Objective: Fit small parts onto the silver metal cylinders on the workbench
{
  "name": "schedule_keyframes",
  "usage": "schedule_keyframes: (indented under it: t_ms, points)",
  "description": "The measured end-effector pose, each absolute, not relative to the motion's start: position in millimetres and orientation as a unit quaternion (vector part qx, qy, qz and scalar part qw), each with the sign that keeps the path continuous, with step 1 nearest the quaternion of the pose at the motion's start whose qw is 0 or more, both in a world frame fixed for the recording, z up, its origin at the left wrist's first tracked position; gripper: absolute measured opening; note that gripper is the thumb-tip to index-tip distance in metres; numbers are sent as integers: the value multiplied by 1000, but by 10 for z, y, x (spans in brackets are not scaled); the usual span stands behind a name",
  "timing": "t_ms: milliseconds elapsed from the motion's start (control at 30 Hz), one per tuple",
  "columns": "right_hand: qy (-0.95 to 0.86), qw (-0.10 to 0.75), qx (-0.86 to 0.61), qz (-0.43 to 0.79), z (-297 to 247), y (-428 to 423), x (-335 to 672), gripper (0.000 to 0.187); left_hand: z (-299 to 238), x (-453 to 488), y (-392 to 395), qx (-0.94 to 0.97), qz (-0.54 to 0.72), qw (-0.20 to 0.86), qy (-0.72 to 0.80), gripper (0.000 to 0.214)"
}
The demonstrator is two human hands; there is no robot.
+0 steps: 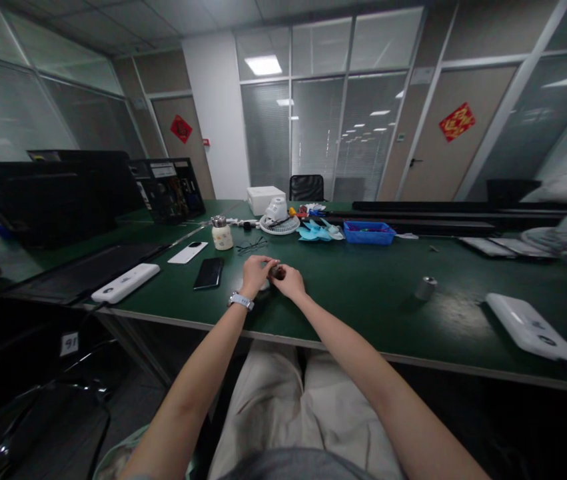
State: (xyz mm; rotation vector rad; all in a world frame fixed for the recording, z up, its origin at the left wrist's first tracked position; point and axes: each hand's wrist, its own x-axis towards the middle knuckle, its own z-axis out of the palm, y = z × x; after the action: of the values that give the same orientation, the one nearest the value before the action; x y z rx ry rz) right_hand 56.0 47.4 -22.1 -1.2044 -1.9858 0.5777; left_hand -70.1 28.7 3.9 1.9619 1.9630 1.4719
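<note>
Both my arms reach out over the green table [363, 293]. My left hand [256, 272], with a watch on its wrist, and my right hand [288, 281] meet above the table. Their fingers are pinched together on a small dark object [277, 271] held between them; it is too small to name. A black phone [208, 273] lies flat just left of my left hand. A small metal cylinder [426, 287] stands on the table well to the right of my right hand.
A white power strip [125, 283] and a white flat device [188, 252] lie to the left, another white device [532, 327] at the right. Further back are a cream bottle [222, 233], a white fan [278, 217], light blue fan blades [316, 231] and a blue tray [368, 232].
</note>
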Motion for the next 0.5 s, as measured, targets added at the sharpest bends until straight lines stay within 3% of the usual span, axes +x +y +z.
schedule_keyframes:
  t_ms: [200,333,500]
  points:
    - [-757,368,-502,198,-238,492,631,33,83,-953,496,567,525,15,634,29]
    - [-749,354,-527,190,-217,486,671,34,-143,-1161,582,580,426,98,687,31]
    - [-770,310,-533,162,-67,520,763,38,-296,-1208,607,621,349,96,695,31]
